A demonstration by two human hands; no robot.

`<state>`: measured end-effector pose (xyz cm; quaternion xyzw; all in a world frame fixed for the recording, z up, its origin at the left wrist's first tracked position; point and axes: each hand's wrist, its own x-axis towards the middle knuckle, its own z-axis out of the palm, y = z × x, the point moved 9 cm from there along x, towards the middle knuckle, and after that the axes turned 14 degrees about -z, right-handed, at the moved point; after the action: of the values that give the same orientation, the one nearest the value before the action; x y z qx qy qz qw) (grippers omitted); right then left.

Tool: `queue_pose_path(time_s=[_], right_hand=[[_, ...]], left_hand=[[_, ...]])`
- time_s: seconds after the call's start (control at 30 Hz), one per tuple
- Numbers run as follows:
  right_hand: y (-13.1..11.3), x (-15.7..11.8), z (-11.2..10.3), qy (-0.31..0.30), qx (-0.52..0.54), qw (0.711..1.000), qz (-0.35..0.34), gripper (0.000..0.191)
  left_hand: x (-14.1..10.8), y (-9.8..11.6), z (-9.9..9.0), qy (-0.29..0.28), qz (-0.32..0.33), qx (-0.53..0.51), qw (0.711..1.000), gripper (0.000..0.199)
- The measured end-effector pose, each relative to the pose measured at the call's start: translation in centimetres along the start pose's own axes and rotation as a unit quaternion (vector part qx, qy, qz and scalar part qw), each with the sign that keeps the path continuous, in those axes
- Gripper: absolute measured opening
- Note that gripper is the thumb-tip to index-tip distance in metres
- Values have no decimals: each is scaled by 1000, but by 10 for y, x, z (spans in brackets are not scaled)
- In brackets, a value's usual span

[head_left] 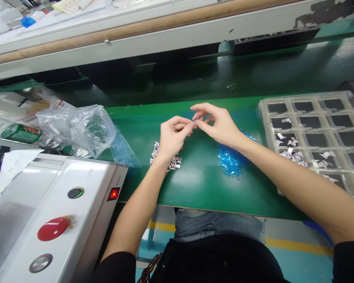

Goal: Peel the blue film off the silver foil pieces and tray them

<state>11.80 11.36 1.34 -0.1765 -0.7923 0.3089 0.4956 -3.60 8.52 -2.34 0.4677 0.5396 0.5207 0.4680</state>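
Both hands meet over the green tabletop (200, 181). My left hand (174, 135) pinches a small whitish piece (194, 121) between thumb and fingertips. Thumb and index finger of my right hand (216, 122) close on the same tiny piece from the other side; its details are too small to tell. Beneath my left hand and wrist lies a pile of small white and dark parts (174, 162), partly hidden. A heap of small blue pieces (231, 160) rests below my right forearm, which covers some of it.
A clear compartment tray (290, 127) with scattered white pieces stands at right. At left are a white machine (91, 177) with a red button (52, 228), crumpled plastic bags (85, 125) and a blue translucent sheet (124, 151). A shelf edge (165, 29) crosses the back.
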Motion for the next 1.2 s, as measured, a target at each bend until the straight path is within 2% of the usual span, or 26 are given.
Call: queue_pose_path(time_s=[0.13, 0.23, 0.3, 0.37, 0.5, 0.63, 0.83, 1.0, 1.1, 1.2], right_hand=[[1, 3, -1, -10, 0, 1000, 6, 15], [2, 5, -7, -4, -21, 1000, 16, 10], [6, 5, -7, -21, -32, 999, 25, 10], [11, 3, -3, -51, -31, 998, 34, 10], [21, -4, 10, -106, -21, 993, 50, 9], [24, -8, 16, -133, -30, 990, 42, 6], [31, -10, 21, -182, -79, 980, 8, 3], [36, -8, 8, -148, -154, 976, -40, 20], [42, -3, -8, -120, -269, 954, -57, 29], [50, 1, -17, -132, -373, 918, -36, 40]], left_hand=[[2, 2, -1, -14, 7, 27, 1000, 30], [2, 13, -19, 21, 34, 80, 996, 26], [0, 24, -34, 45, 62, 151, 986, 19], [-2, 30, -42, 29, 81, 243, 966, 12], [-5, 21, -37, -70, 92, 380, 918, 17], [-6, 10, -27, -105, 92, 427, 893, 25], [-4, 2, -19, -112, 58, 456, 881, 21], [-5, 3, -16, -134, 64, 443, 884, 18], [-4, 1, -17, -136, 45, 437, 888, 19], [-5, 2, -17, -128, 40, 456, 880, 17]])
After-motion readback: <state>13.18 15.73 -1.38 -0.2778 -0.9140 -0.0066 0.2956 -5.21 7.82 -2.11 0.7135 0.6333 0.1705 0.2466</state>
